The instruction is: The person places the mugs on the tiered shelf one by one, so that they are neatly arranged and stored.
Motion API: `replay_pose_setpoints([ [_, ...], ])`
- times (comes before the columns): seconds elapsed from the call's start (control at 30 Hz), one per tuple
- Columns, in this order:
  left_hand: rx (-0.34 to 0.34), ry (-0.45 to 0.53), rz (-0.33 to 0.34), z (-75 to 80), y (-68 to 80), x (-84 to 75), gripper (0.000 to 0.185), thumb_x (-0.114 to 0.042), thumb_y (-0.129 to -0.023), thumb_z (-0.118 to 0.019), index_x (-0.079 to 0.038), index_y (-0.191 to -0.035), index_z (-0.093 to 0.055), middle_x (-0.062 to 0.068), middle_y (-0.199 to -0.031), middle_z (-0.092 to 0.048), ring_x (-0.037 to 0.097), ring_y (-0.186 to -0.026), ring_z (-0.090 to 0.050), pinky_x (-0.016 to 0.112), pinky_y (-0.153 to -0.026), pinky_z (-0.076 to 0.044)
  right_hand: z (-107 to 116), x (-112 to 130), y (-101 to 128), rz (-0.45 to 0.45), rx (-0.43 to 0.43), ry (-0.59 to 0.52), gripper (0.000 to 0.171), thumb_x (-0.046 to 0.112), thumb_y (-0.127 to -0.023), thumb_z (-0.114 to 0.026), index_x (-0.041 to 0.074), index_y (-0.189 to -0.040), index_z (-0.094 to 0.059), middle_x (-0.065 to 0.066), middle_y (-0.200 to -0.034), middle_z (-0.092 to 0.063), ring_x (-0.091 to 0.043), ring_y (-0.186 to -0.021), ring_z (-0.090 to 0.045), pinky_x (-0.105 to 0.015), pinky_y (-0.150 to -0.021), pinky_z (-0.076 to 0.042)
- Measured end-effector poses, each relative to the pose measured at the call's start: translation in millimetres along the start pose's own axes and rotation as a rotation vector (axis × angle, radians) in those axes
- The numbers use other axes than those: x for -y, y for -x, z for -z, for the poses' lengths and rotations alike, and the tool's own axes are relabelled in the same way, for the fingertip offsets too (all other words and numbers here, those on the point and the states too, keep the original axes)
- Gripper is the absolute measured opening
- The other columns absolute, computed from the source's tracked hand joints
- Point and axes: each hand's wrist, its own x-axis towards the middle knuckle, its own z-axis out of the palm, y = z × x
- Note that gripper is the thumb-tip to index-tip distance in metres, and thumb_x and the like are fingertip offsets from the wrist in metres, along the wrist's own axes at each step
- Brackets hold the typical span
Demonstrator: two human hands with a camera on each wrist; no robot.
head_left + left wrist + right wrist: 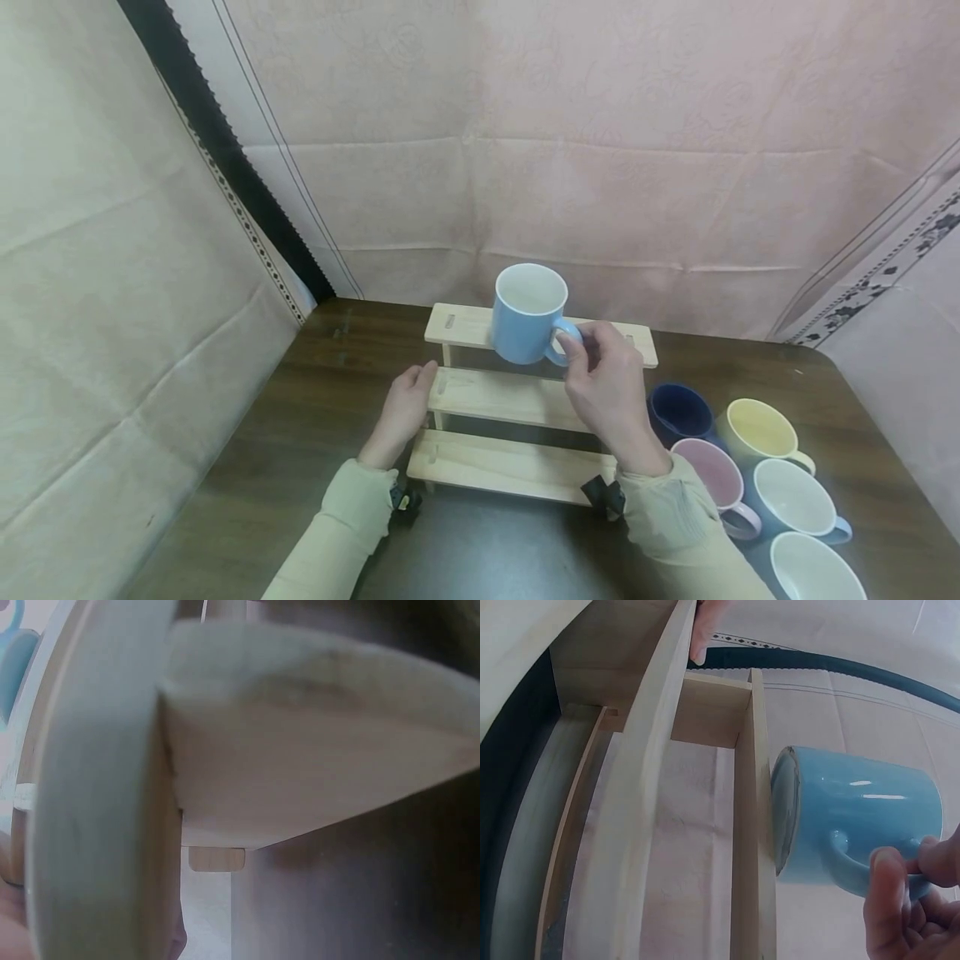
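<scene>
A light blue mug [525, 321] is upright over the three-tier wooden rack [513, 396], overlapping its top tier in the head view. My right hand [611, 383] pinches the handle between thumb and fingers. Seen from the right wrist, the mug [862, 817] has its base close beside the top board's edge. At the rack's left end, my left hand [405, 408] holds the end of the middle board. The board [97, 802] fills much of the left wrist view, with part of the hand [11, 930] at the lower left corner.
To the right of the rack stand a dark blue mug [678, 412], a yellow mug [761, 429], a pink mug [708, 471] and two white-lined mugs, one light blue outside [795, 500]. Behind the brown table [300, 450] hangs a pale pink cloth [585, 192].
</scene>
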Motion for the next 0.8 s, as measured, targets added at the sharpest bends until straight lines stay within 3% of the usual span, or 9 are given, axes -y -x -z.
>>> replay_pose_setpoints([
  [0.8, -0.001, -0.017, 0.016, 0.2, -1.2, 1.2, 0.041, -0.040, -0.105, -0.036, -0.004, -0.097, -0.056, 0.002, -0.060, -0.041, 0.017, -0.046, -0.040, 0.027, -0.044, -0.035, -16.8, 1.1, -10.9, 0.003, 0.015, -0.029, 0.014, 0.012, -0.094, -0.065, -0.001, -0.097, -0.061, -0.008, -0.083, -0.064, -0.015, -0.065, -0.057, -0.029, -0.055, -0.048],
])
